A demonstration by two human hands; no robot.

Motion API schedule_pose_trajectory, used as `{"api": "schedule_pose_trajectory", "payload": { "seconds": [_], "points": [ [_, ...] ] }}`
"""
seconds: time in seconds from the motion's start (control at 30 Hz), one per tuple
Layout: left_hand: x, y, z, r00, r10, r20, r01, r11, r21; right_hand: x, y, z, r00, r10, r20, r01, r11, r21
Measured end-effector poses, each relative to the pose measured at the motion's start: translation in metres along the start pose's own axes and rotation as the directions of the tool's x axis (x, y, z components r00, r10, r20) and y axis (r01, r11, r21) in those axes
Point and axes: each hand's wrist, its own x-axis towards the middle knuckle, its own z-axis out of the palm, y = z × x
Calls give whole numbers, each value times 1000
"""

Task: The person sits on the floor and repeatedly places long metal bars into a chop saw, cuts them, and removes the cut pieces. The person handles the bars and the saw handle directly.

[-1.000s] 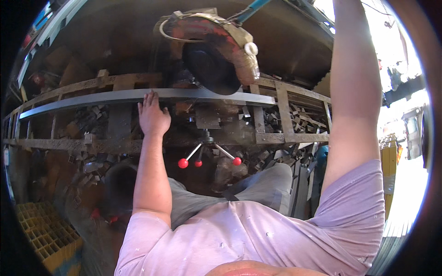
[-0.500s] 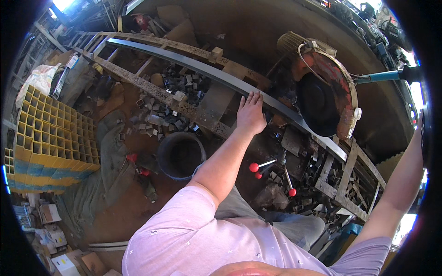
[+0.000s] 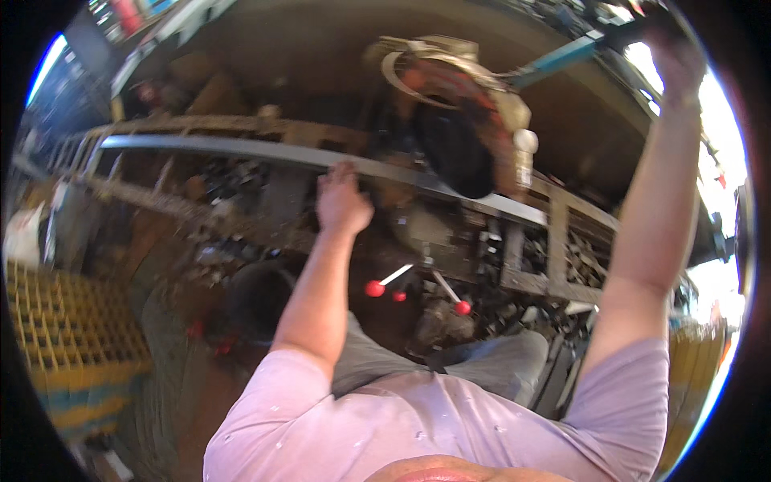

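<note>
Steel bar under the saw, fingers close to the blade

Grey steel bar (image 3: 241, 149) lay across the rusty frame (image 3: 554, 241), centre-left to right. Left hand (image 3: 341, 201) pressed flat and open on it. Right hand (image 3: 671, 48), upper right, gripped the blue lever (image 3: 562, 56) of the round chop saw (image 3: 458, 120). Judged risk: the bar could shift, since the fingers sat near the dark blade.

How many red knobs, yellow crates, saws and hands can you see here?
Red knobs: 3, one, one, one
Yellow grid crates: 1
Chop saws: 1
Long metal bars: 1
Hands: 2, left hand on the bar, right hand raised at the saw's blue handle
Total: 8
</note>
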Motion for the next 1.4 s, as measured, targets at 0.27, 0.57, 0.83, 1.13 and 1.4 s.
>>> {"api": "schedule_pose_trajectory", "payload": {
  "seconds": [0.27,0.57,0.83,1.13,1.4],
  "points": [
    [6,2,5,998,55,-28,-54,998,39,-38,-13,34,995,-37,-98,29,996,-84],
    [5,1,0,999,51,-4,-51,998,43,-40,-21,14,998,56,-20,-55,997,50],
    [5,-1,2,998,65,-11,-64,997,41,-60,-25,14,999,32,-14,-31,996,85],
    [7,-3,6,995,98,-25,-97,995,34,-79,-36,1,990,-49,-130,53,998,26],
    [4,-8,3,997,80,-21,-79,995,68,-98,-32,-23,991,-104,-90,106,994,11]
  ]
}}
